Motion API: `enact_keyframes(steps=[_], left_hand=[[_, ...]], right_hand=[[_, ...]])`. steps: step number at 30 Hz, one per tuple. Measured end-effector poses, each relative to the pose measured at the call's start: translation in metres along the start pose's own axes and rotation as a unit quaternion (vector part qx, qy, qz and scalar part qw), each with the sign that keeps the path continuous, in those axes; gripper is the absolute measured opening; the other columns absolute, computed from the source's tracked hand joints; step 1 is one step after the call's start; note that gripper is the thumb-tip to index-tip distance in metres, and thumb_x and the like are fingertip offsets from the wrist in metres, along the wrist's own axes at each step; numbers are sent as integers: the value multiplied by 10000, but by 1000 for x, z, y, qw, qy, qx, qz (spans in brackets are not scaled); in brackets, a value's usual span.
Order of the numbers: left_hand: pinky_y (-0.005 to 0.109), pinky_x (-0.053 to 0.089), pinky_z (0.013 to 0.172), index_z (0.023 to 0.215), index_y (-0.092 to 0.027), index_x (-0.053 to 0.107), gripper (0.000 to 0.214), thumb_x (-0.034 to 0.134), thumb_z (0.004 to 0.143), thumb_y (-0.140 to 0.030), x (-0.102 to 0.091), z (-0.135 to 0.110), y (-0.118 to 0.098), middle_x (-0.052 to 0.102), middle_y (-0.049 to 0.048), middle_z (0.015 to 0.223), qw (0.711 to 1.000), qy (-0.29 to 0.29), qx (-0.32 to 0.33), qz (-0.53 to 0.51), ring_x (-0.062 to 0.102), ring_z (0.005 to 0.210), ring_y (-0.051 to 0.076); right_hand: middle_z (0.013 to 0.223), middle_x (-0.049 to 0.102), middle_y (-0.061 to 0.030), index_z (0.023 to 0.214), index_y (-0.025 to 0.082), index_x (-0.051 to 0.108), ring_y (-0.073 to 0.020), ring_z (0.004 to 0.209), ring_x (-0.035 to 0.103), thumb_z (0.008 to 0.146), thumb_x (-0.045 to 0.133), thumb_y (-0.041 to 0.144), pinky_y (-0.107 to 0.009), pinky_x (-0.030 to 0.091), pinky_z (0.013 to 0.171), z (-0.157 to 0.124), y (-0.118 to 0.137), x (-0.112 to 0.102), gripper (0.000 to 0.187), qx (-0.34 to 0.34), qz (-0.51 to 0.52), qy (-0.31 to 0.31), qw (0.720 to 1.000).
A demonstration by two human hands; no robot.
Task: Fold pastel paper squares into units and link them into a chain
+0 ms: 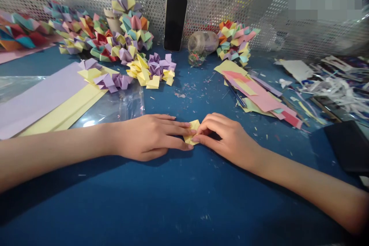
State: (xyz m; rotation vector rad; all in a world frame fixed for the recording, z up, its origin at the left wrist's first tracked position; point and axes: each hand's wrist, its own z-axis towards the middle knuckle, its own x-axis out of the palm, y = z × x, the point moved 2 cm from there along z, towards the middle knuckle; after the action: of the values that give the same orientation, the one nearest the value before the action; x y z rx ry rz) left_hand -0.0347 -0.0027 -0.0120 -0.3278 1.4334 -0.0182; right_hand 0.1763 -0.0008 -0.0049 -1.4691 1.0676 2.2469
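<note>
A small folded piece of yellow paper (193,126) lies on the blue table between my two hands. My left hand (154,136) rests palm down with its fingers stretched out, their tips pressing the paper's left side. Thumb and forefinger of my right hand (223,136) are pinched together at the paper's right edge. Fingertips cover part of the paper, so its exact folds are partly hidden.
Folded yellow units (140,70) and purple units (157,64) lie beyond my hands. Long purple (43,92) and yellow strips are at left, paper scraps (259,94) at right. A phone (175,23) stands against the mesh, near a tipped jar (206,41). A black object (347,146) lies far right.
</note>
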Motion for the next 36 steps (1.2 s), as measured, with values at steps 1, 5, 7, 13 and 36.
enact_keyframes(steps=[1, 5, 7, 13, 36], left_hand=[[420, 283, 1097, 1308, -212, 428, 446, 353, 872, -152, 0, 0, 0, 324, 70, 1458, 1000, 0, -2, -3, 280, 1357, 217], [421, 297, 1091, 1277, -201, 466, 428, 363, 865, -146, -1, 1, 0, 351, 72, 1444, 1000, -4, -4, -15, 305, 1345, 226], [427, 303, 1087, 1264, -202, 481, 417, 364, 867, -147, -2, 1, 0, 363, 76, 1437, 1000, -5, -3, -16, 316, 1339, 232], [438, 323, 1076, 1249, -218, 499, 407, 368, 869, -146, -2, 1, -1, 374, 85, 1426, 1000, -17, -8, -13, 393, 1288, 247], [427, 298, 1095, 1328, -193, 393, 459, 361, 871, -166, 1, 2, -5, 281, 81, 1477, 1000, 10, -8, 10, 264, 1361, 244]], right_hand=[[732, 560, -6, 731, 173, 556, -136, 735, 509, 848, 583, 327, -266, 403, 679, 0, 0, 0, 195, 5, 0, -4, 1000], [715, 547, 5, 713, 179, 536, -129, 732, 500, 843, 593, 313, -254, 391, 657, -2, 0, 2, 195, 23, 5, -11, 1000], [695, 528, 11, 712, 182, 535, -127, 717, 488, 841, 593, 323, -250, 384, 639, -3, 0, 3, 200, 34, 5, -14, 999], [680, 497, 22, 719, 195, 520, -121, 683, 469, 812, 615, 396, -241, 374, 597, -2, -4, 3, 241, 78, -11, -20, 997], [775, 704, -5, 750, 243, 516, -166, 713, 643, 758, 468, 93, -344, 481, 643, -28, -1, -25, 158, -292, -125, -121, 941]])
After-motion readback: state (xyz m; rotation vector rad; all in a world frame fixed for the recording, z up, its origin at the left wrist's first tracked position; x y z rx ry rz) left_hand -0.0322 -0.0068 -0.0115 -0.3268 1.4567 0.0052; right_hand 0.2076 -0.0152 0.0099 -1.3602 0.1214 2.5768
